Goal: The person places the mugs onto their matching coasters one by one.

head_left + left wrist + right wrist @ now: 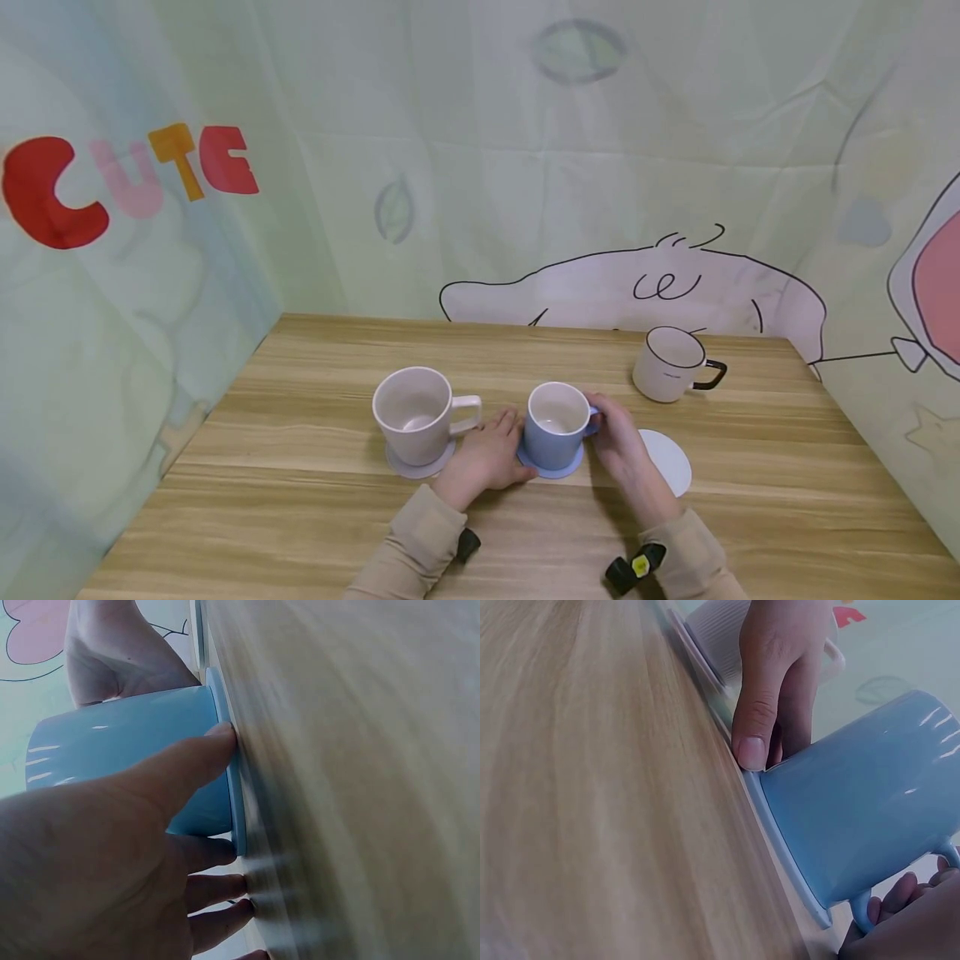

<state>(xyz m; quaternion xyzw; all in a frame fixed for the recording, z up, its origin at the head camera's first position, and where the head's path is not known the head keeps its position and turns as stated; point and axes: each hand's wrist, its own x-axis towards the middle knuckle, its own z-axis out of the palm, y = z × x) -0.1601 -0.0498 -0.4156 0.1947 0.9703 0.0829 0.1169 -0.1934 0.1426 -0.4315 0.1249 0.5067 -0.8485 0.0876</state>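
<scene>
A blue mug (555,437) stands upright on a blue round coaster (553,472), white inside. My right hand (618,433) grips its handle, the fingers curled through it, as the right wrist view shows at the handle (862,909). On the mug's other side, my left hand (491,457) rests low with fingers extended. Its thumb (199,761) touches the coaster's edge, and the other fingers reach down to the tabletop beside it. Left of that hand, a pale pinkish mug (416,417) sits on a matching coaster (420,468), its handle close to the left fingers.
A white mug (667,367) with a black rim and black handle stands at the back right. A white round coaster (667,462) lies partly behind my right forearm. The wooden table (300,400) ends at a printed fabric backdrop (480,208) behind and at the sides.
</scene>
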